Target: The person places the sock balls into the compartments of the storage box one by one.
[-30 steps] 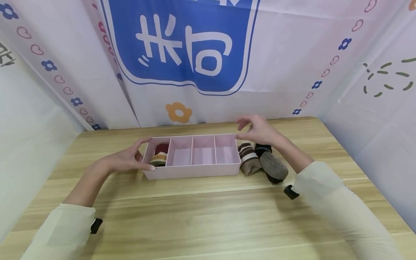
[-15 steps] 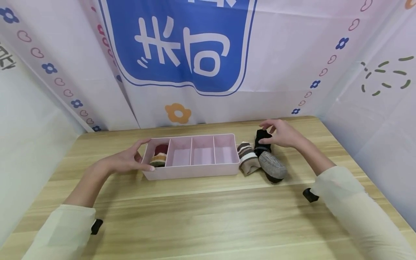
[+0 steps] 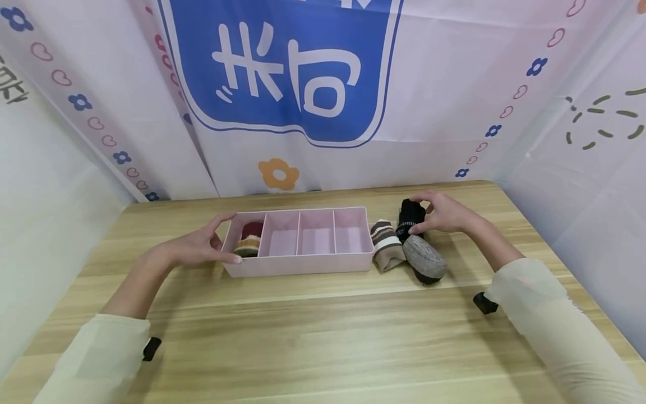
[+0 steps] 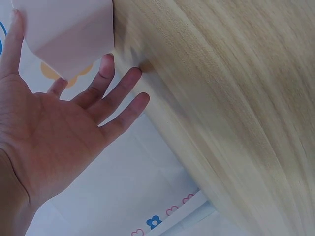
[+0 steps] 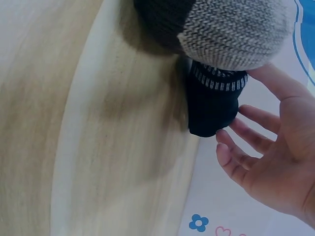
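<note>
right hand [image 3: 444, 214] now pinching black sock [image 3: 410, 216], left hand [image 3: 202, 247] unmoved, fingers straight on pink tray [image 3: 303, 266]

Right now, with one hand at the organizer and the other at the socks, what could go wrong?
1. The right hand pinches only the cuff of the black sock; lifting may drag the grey sock leaning against it.
2. The left hand only rests open against the pink tray, so a bump might slide it.
</note>
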A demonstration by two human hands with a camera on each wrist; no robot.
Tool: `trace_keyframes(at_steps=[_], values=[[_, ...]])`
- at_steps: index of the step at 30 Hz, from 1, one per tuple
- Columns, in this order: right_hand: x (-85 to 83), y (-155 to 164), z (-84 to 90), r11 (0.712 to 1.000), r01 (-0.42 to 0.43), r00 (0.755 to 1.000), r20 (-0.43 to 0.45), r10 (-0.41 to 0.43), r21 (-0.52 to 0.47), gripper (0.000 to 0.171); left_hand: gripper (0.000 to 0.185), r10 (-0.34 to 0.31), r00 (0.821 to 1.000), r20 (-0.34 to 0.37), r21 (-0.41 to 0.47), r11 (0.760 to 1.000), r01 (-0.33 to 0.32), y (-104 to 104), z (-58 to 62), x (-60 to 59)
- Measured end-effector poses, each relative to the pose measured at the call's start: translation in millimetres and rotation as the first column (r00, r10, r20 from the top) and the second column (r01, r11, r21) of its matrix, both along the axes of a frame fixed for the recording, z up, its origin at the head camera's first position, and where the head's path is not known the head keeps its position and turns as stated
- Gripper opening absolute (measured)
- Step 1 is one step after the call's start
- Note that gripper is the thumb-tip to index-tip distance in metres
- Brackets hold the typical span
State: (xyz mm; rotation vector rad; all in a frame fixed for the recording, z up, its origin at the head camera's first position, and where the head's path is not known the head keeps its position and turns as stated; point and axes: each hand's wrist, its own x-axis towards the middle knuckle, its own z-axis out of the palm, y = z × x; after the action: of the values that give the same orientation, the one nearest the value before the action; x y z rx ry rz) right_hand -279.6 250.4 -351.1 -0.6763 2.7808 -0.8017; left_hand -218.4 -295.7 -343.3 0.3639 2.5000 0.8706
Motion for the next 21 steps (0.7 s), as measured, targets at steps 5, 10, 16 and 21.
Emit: trace_keyframes(at_steps=[5,10,16,21], values=[[-2.8,1.5,-4.8,1.0,-0.003,1.0,-0.016,0.003,-0.004,0.09,0.115,0.011,1.0,0.013,0.011,1.0,-0.011,1.4,1.3,1.4],[-4.5,2.9,-9.1,0.999,-0.002,1.0,0.011,0.002,-0.046,0.092,0.115,0.012,1.0,0.011,0.027,1.0,-0.012,1.6,1.6,1.7],[-4.5,5.2,-11.6,0.995,0.035,0.997,0.077,-0.028,-0.089,0.089,0.114,0.01,1.0,-0.002,0.027,1.0,-0.01,-0.2,2.3,1.4],[-3.4,7.9,-14.0,0.993,0.076,0.991,0.115,-0.065,-0.091,0.088,0.114,0.006,1.0,-0.003,0.018,1.0,-0.006,0.6,1.6,0.8]])
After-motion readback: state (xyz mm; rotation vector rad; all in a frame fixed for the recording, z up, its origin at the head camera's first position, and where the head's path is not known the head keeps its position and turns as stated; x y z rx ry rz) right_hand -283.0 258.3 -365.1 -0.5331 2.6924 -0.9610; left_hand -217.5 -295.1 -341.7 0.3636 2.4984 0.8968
